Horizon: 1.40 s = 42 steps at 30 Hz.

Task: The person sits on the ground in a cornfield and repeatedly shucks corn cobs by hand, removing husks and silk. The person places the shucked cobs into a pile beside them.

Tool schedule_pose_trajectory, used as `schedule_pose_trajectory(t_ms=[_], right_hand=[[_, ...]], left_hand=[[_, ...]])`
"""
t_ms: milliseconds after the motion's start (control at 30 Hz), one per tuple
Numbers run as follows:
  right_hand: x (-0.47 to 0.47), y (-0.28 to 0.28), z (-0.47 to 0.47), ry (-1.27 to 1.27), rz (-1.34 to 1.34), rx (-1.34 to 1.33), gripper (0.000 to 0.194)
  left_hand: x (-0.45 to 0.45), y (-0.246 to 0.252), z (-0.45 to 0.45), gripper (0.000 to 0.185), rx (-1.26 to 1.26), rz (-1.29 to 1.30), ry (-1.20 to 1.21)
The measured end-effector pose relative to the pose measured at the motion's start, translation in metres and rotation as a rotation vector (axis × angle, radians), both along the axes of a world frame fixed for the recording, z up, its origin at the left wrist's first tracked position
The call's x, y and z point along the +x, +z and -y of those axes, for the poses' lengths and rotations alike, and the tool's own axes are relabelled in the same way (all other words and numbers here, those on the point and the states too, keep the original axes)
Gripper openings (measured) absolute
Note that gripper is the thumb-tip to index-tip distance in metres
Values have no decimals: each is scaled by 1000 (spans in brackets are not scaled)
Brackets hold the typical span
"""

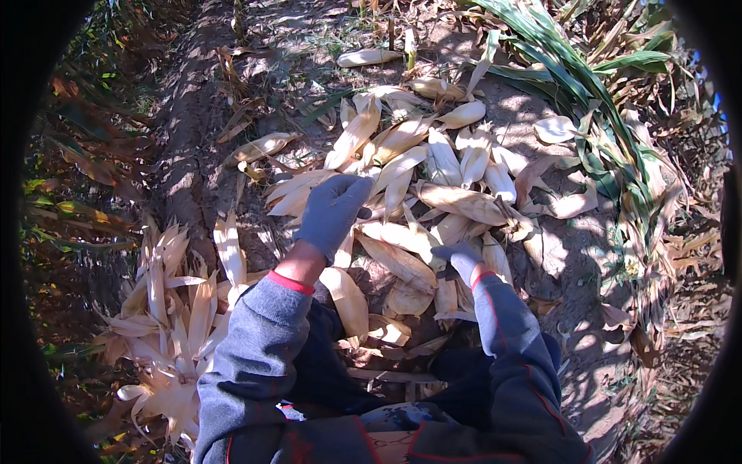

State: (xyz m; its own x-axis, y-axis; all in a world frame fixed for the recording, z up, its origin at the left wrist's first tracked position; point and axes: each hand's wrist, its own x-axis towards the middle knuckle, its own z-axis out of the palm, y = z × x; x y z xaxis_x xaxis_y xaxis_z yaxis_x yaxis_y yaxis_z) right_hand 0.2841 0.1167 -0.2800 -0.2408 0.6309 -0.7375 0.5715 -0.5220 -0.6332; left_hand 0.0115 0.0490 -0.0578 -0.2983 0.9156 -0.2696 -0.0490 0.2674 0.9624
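My left hand (pixel 336 214), in a grey glove, hovers over the left side of a pile of corn ears in dry husks (pixel 400 142). Its fingers are curled and partly hidden from above, so a grip does not show. To the right and closer to my body, my right hand (pixel 459 259), gloved too, is at a pale husked ear (pixel 420 243). Whether its fingers close on that ear is unclear. Below the hands, between my legs, lie a broad ear in its husk (pixel 346 301) and another ear (pixel 397 264).
Stripped dry husks (pixel 174 336) are heaped at my left. Green and dry corn stalks (pixel 585 87) lie along the right. Single ears rest on the soil farther out, one at the left (pixel 261 148) and one at the top (pixel 369 57). Standing stubble (pixel 410 49) rises ahead.
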Motion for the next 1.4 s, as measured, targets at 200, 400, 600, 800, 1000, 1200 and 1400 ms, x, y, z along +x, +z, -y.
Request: schedule_pose_trajectory(t_ms=[200,400,600,800,1000,1200,1400], right_hand=[[5,124,52,-106,-388,-23,31],[-6,184,76,218,-236,558,38],[-8,204,71,250,-184,789,42],[-20,217,42,-137,-572,757,31],[-34,218,39,-107,-580,850,20],[-36,214,35,-74,-413,887,18],[-37,227,43,-145,-499,917,18]], left_hand=[[6,-12,-5,51,-179,-192,-113],[28,-10,-6,40,-69,-11,-93],[34,-1,-3,29,86,64,-254],[50,-3,1,24,109,-71,-527],[57,2,2,19,77,-91,-639],[62,4,3,24,70,-189,-651],[71,6,7,28,219,-365,-461]])
